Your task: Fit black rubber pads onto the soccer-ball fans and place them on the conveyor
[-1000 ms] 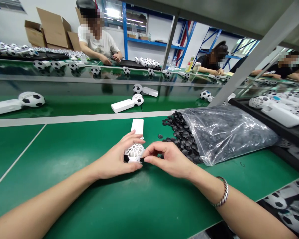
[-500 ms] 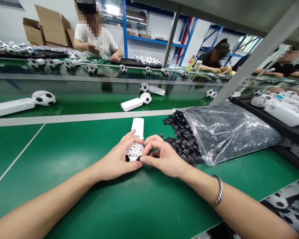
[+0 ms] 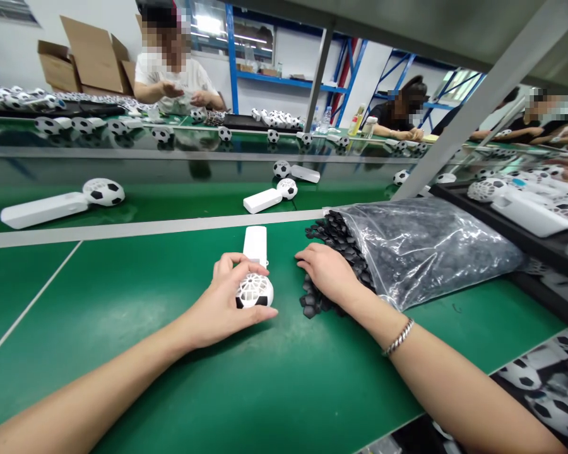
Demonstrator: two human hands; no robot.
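A white handheld fan (image 3: pixel 255 291) with a soccer-ball head and an openwork grille rests on the green work surface (image 3: pixel 208 391). My left hand (image 3: pixel 222 299) is closed around its round head, fingers at the far side and thumb along the near side. The fan's white handle (image 3: pixel 255 244) points away from me. Off to the right, my right hand (image 3: pixel 329 270) is over a loose pile of small black patches (image 3: pixel 315 302), fingers reaching out at the pile's left edge. Its palm faces down, so part of the fingers is hidden, and no held patch shows.
A clear plastic bag (image 3: pixel 435 246) of black patches lies right of the pile. Finished-looking fans (image 3: pixel 103 192) lie on the belt (image 3: pixel 180 195) beyond a pale strip. A black tray (image 3: pixel 459 198) of fans stands at right, beside a slanted post (image 3: pixel 478 107). Co-workers sit across.
My right hand has left the fan head and moved right to the black patches. My left hand keeps its hold on the fan. Fans on the belt have shifted right.
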